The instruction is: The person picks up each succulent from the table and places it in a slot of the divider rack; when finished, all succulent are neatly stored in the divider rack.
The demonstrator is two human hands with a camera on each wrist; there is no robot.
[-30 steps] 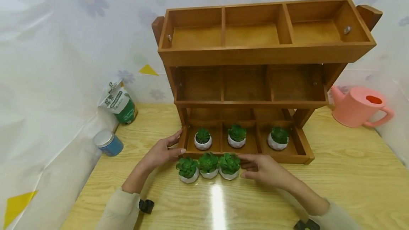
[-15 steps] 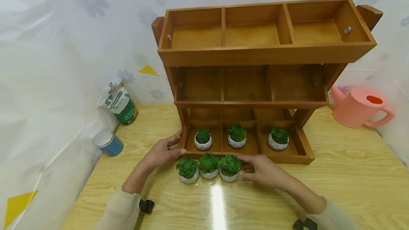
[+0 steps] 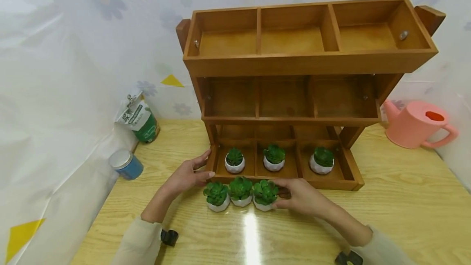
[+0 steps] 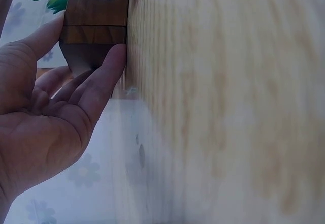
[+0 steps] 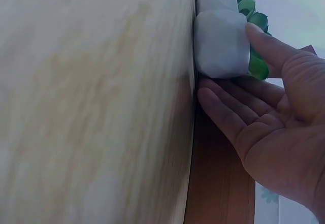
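At the left front corner of the wooden plant shelf point(image 3: 290, 65), my left hand point(image 3: 187, 177) grips the bottom tray, its thumb on the front and fingers along the side. My right hand point(image 3: 303, 197) holds the rightmost potted succulent point(image 3: 265, 193) of three on the table. In the right wrist view, the thumb touches the upper part of its white pot point(image 5: 222, 43), with the fingers around the other side. The middle succulent point(image 3: 241, 189) and left succulent point(image 3: 216, 194) stand close beside it. Three smaller succulents, one being the left plant point(image 3: 234, 159), sit in separate bottom compartments.
A pink watering can point(image 3: 419, 124) stands right of the shelf. To the left are a green and white pouch point(image 3: 141, 122) with a clip and a blue jar point(image 3: 126, 165). Patterned sheeting point(image 3: 73, 93) hangs behind and at the left.
My right hand has moved slightly left, its thumb and fingers closing round the rightmost pot. The left hand keeps its place on the tray corner. The head view has shifted a little.
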